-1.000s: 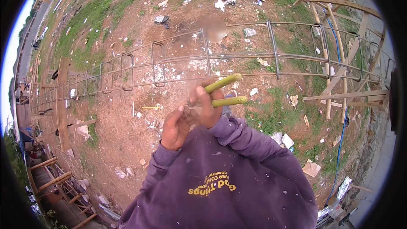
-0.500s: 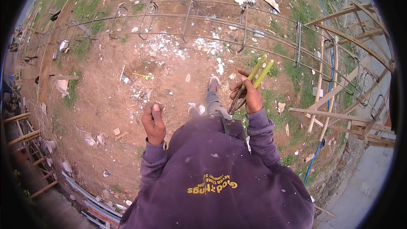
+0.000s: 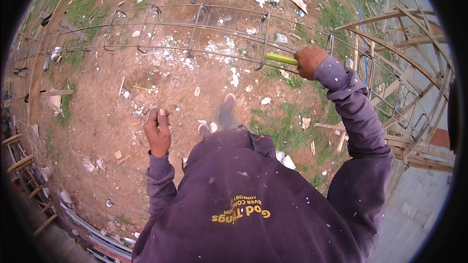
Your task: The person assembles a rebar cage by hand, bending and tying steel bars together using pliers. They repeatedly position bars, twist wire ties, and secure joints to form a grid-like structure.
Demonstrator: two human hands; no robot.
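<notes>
My right hand is closed around pincers with yellow-green handles; their dark jaws are hidden behind the hand. It is stretched out over a long steel rebar cage that runs across the view, with rectangular stirrups spaced along its bars. The hand overlaps the cage's near bars; whether it also grips a bar I cannot tell. Lower left, my left hand hangs over the dirt with fingers curled and thumb pressed against them. Anything within that pinch is hidden.
Wooden planks stand under the cage's left end. Timber pieces and bent bars crowd the right side beside a grey concrete strip. A blue hose runs at upper right. White rubble and scraps litter the dirt.
My right hand has swung forward and right with the pincers, from in front of my body to the rebar cage. The handles now point left. My left hand stays curled, slightly farther left.
</notes>
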